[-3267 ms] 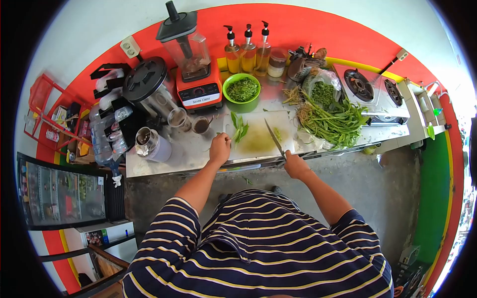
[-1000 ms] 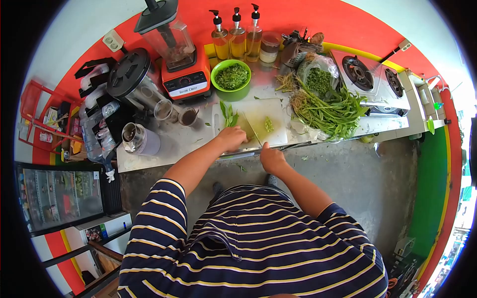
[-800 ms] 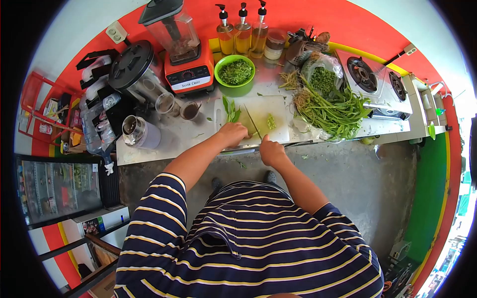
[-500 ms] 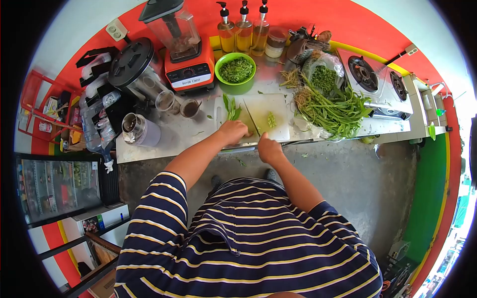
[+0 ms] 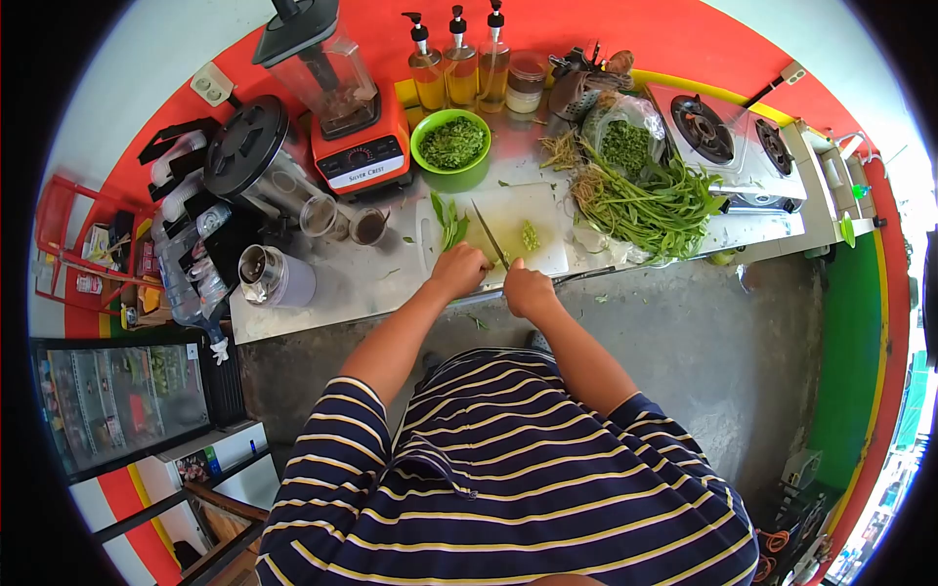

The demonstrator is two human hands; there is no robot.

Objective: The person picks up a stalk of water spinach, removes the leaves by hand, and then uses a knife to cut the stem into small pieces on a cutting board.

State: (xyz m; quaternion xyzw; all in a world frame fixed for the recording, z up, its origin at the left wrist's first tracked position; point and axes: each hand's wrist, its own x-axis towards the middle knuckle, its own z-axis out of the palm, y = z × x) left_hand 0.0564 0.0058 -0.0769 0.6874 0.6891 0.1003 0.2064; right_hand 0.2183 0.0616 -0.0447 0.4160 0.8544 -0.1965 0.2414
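My right hand (image 5: 529,291) is closed around the handle of a knife (image 5: 488,230), whose blade points away from me over a white cutting board (image 5: 552,200). On the board's left side, my left hand (image 5: 461,270) is closed on a bunch of leafy greens (image 5: 449,223), the leaves sticking out beyond my fingers. The stem ends under that hand are hidden. A small heap of chopped green stems (image 5: 531,235) lies right of the blade. Behind the board stands a green bowl (image 5: 456,180) full of chopped greens (image 5: 452,144).
A large pile of leafy greens (image 5: 650,210) lies right of the board, by a plastic bag of greens (image 5: 625,145) and a gas stove (image 5: 728,146). A blender (image 5: 360,156), pump bottles (image 5: 459,73), two cups (image 5: 369,228) and a metal container (image 5: 278,276) stand along the counter.
The view has shifted and turned slightly. Both hands stay at the board's near edge, still holding the knife and the greens.
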